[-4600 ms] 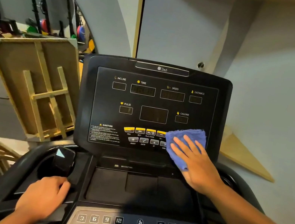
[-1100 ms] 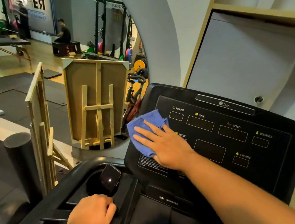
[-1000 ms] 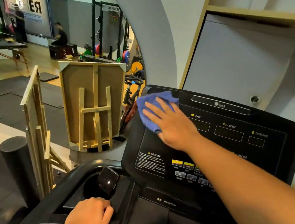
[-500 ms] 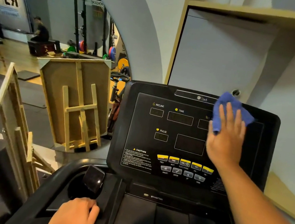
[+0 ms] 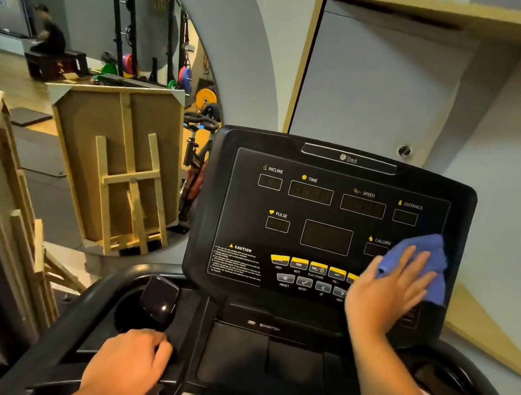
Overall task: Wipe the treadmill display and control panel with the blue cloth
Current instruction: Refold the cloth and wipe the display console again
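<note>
Down from the upper right corner of the treadmill display (image 5: 326, 230) to its lower right edge with the blue cloth (image 5: 415, 259), beside the CALORIE label. Right hand (image 5: 385, 292) flat on the cloth, fingers spread and straight, pressing it against the panel. Left hand (image 5: 128, 365) curled over the near left handrail (image 5: 60, 336), below the black cup holder (image 5: 134, 311).

At right of the frame, the right hand (image 5: 384, 296) presses the blue cloth (image 5: 422, 257) flat on the display (image 5: 330, 209); the left hand (image 5: 124, 368) grips the console (image 5: 223, 358) at lower left.
</note>
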